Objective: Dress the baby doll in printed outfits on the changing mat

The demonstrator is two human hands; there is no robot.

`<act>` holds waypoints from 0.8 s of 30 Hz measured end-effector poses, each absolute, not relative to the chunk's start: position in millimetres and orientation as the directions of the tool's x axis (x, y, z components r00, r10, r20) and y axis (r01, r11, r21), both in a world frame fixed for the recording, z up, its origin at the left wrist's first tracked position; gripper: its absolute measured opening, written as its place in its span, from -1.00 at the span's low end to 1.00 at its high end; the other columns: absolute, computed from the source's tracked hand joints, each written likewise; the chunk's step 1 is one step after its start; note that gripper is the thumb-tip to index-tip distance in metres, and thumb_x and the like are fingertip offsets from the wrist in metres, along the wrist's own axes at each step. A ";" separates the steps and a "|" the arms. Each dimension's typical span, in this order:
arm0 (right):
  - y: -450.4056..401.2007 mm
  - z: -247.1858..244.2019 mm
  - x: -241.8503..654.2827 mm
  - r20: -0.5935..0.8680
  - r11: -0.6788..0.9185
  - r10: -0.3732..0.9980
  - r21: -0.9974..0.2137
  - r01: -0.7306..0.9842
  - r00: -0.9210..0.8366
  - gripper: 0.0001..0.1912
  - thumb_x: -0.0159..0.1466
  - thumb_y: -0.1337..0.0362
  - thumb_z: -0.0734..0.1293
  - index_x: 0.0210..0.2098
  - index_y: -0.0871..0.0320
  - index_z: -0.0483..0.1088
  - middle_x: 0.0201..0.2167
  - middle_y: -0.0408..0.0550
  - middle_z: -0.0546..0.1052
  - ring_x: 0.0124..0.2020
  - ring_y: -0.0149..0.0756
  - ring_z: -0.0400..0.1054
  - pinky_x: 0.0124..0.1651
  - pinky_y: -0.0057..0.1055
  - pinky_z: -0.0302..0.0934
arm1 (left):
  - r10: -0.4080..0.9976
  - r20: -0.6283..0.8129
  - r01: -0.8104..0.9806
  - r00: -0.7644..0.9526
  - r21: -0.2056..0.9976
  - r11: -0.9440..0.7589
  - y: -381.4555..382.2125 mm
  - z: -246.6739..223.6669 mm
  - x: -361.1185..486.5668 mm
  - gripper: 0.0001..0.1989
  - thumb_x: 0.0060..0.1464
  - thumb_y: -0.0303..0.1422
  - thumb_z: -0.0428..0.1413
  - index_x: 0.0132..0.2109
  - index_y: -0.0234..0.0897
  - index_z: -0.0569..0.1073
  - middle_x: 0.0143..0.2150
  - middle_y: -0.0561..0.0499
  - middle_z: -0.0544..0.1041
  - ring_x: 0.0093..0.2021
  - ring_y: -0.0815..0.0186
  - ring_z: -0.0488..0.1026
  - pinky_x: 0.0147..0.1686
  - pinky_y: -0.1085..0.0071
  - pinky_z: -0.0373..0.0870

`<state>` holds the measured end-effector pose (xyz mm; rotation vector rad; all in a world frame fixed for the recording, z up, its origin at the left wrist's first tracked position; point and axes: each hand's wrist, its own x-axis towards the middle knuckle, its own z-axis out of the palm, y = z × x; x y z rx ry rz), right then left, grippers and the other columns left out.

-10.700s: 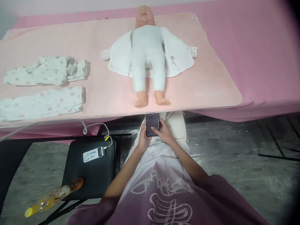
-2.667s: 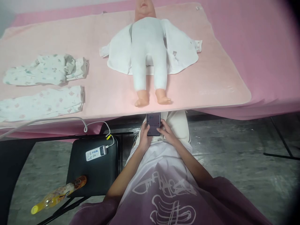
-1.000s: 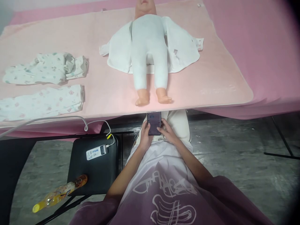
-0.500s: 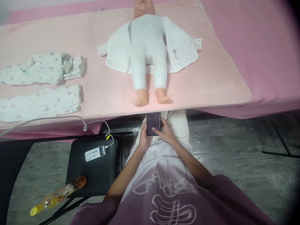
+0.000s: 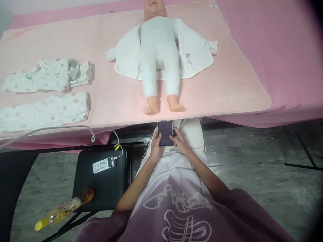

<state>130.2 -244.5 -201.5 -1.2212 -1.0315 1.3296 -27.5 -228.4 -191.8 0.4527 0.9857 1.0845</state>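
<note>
A dark smartphone (image 5: pixel 166 131) is held upright over my lap, just below the table edge. My left hand (image 5: pixel 155 146) grips its left side, thumb along the edge of the screen. Around the right side is my right hand (image 5: pixel 180 143), its thumb at the screen's right edge. On the table beyond lies a baby doll (image 5: pixel 160 43) on its back, feet toward me, with white clothing on its body and legs. A white baby jacket (image 5: pixel 196 62) is spread open beneath it, sleeves out to both sides.
Folded patterned baby clothes (image 5: pixel 47 75) and a second printed garment (image 5: pixel 45 109) lie on the pink mat (image 5: pixel 227 84) at left. A black stool (image 5: pixel 106 188) holds a white power bank (image 5: pixel 104 164) with a cable and a drink bottle (image 5: pixel 64 210).
My right thumb has moved from the lower middle of the phone screen to its right edge. The phone stays in both hands. The camera view has shifted slightly.
</note>
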 end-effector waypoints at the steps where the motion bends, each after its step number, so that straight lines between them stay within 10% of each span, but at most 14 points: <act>1: -244.5 -201.1 130.2 -0.126 -0.122 0.992 -0.984 -0.130 0.024 -0.63 0.43 -0.02 0.40 0.15 -0.07 0.44 0.00 -0.05 0.58 0.00 -0.08 0.43 0.19 -0.13 0.35 | 0.890 -0.441 -0.515 0.113 0.740 0.432 -228.5 -191.9 -27.3 -0.58 0.21 -0.11 0.46 0.15 -0.08 0.64 0.15 -0.01 0.69 0.19 0.13 0.63 0.20 0.28 0.56; 24: -247.1 -201.9 139.9 -0.116 -0.118 0.993 -0.991 -0.069 -0.032 -0.61 0.42 0.05 0.40 0.19 -0.04 0.44 -0.01 -0.06 0.56 -0.02 -0.10 0.39 0.19 -0.16 0.32 | 0.880 -0.446 -0.535 0.166 0.709 0.460 -228.2 -188.4 -30.3 -0.54 0.20 -0.03 0.44 0.15 -0.09 0.63 0.15 -0.02 0.70 0.21 0.10 0.64 0.22 0.24 0.57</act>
